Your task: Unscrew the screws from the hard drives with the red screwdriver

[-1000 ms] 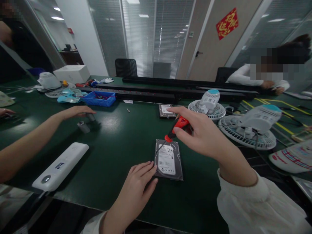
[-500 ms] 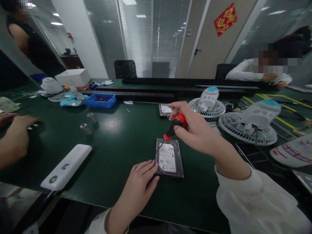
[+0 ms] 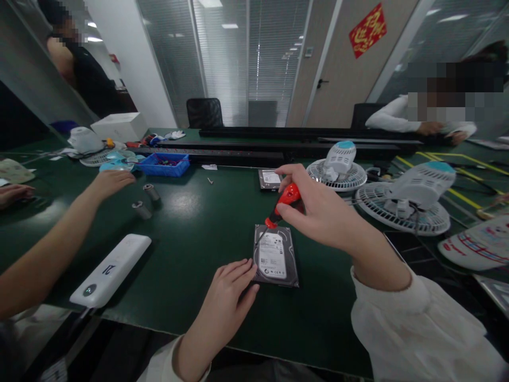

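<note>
A hard drive (image 3: 289, 260) with a white label lies flat on the green table in front of me. My right hand (image 3: 318, 209) grips a red and black screwdriver (image 3: 288, 196) by its handle, fingers around the top. The screwdriver is tilted, and its tip meets the drive near the left edge of the label. My left hand (image 3: 228, 297) lies with fingers stretched out, the fingertips touching the drive's lower left edge. Farther back, a second hard drive (image 3: 269, 179) sits partly behind my right hand.
A white power bank (image 3: 113, 270) and two metal cylinders (image 3: 146, 201) are on the left. A co-worker's arm (image 3: 67, 233) reaches over the table there. A blue bin (image 3: 165, 165) stands behind. White fan parts (image 3: 413, 196) occupy the right, near a seated person (image 3: 397, 114).
The screwdriver handle has turned in my right hand, showing more red. My left hand stays on the drive. At left, a co-worker's arm has reached forward toward the metal cylinders.
</note>
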A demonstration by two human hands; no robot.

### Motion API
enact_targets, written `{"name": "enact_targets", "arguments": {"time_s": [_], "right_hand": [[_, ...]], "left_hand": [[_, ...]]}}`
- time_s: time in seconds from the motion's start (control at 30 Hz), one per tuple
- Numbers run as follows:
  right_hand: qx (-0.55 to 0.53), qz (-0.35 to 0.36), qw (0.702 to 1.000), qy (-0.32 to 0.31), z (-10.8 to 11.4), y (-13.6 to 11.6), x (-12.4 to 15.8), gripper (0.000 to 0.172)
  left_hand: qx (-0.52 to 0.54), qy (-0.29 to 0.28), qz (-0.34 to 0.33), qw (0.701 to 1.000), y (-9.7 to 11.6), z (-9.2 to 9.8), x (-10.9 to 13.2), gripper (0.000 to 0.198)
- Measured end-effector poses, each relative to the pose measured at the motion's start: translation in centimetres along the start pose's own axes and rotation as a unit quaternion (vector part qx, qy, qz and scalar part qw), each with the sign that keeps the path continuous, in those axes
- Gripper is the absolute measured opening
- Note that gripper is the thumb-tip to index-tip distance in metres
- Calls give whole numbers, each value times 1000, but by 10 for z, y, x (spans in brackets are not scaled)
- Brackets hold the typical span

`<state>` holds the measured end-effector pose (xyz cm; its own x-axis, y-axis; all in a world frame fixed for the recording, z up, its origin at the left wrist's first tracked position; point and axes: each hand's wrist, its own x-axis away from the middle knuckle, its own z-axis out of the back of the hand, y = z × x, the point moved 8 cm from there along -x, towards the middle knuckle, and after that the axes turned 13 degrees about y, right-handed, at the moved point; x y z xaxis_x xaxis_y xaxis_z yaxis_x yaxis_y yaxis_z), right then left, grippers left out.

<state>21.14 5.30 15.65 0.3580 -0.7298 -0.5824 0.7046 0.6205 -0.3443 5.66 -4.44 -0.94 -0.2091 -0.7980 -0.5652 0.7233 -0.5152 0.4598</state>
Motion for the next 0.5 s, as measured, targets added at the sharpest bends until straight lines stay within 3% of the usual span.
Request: {"name": "enact_targets", "arguments": {"time_s": [0.13, 0.3, 0.5], "right_hand": [[80, -36, 996, 19, 5, 4, -2, 40], [3, 38, 999, 1, 8, -2, -2, 21], [-26, 56, 998, -18, 9, -7, 1, 31]], "left_hand": [[-1, -2, 0, 1000, 0, 0, 0, 37], [-3, -8, -1, 1000, 1, 0, 0, 36], [2, 2, -10, 1000, 2, 2, -1, 36]]}}
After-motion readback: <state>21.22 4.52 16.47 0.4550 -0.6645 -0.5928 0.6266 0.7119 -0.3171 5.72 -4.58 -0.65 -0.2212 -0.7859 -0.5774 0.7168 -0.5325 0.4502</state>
